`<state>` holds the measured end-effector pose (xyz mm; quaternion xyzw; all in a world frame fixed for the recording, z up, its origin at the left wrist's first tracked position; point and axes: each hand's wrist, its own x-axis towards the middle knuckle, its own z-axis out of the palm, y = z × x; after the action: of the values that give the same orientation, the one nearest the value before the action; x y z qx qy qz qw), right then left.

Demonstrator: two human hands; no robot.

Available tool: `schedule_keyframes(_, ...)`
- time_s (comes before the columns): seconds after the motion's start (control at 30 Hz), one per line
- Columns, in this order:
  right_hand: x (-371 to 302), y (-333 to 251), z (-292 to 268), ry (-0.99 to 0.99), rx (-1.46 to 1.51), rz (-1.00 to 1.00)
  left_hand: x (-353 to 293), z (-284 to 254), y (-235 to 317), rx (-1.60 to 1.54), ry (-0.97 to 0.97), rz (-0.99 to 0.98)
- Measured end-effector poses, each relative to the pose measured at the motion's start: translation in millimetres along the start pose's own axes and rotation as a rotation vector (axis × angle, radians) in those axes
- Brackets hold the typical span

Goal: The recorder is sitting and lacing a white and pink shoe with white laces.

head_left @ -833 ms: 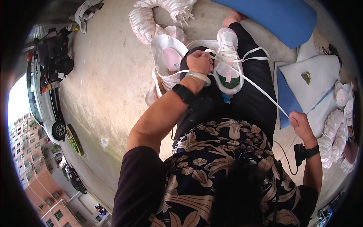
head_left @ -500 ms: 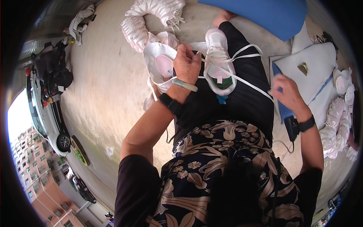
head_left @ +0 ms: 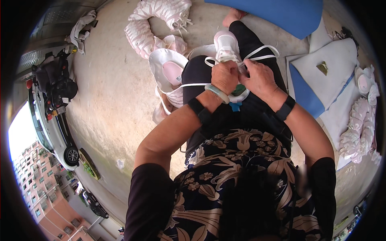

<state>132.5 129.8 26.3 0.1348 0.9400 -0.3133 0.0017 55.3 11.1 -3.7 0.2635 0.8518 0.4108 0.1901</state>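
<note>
A white and pale pink sneaker (head_left: pixel 226 42) rests on my lap between my black-trousered legs, toe pointing away. My left hand (head_left: pixel 225 77) is closed over its lacing, fingers pinching a white shoelace (head_left: pixel 193 84) that trails off to the left over my thigh. Close against it, my right hand (head_left: pixel 260 80) pinches at the lacing from the other side; its fingertips are partly hidden. Another stretch of lace loops out to the right above that hand. The green insole (head_left: pixel 240 88) shows in the shoe's opening, with a blue tab behind the heel.
Left of my leg stands a white bag-like holder (head_left: pixel 155 60) with a pink-lined shoe part. Beyond it curves a row of nested pink-white shoe uppers (head_left: pixel 140 36). More uppers (head_left: pixel 354 132) lie at right, beside white and blue sheets (head_left: pixel 321 76). A blue panel (head_left: pixel 273 14) is ahead.
My right hand has come in from the far right to the shoe's lacing. My left hand has moved right and nearer, from beside the shoe onto it.
</note>
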Motion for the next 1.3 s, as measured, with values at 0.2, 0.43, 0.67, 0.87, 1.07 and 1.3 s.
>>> schedule_keyframes(0.2, -1, 11, 10, 0.059, 0.005, -0.069, 5, 0, 6, -0.035, -0.004, -0.083)
schedule_keyframes(0.43, 1, 16, 16, 0.112, 0.011, -0.093, 5, 5, 5, -0.056, 0.08, -0.065)
schedule_keyframes(0.67, 8, 24, 18, 0.106, 0.033, -0.151, 13, 9, 6, 0.106, 0.066, -0.098)
schedule_keyframes(0.87, -4, 26, 19, 0.153, 0.096, -0.15, 10, -5, 22, 0.372, -0.054, -0.015)
schedule_keyframes(1.07, -8, 32, 22, 0.167, 0.079, -0.182, -24, -92, -18, 0.381, -0.177, 0.143)
schedule_keyframes(1.3, -8, 22, 19, 0.095, 0.069, -0.121, -90, -225, -109, 0.736, -0.013, -0.374)
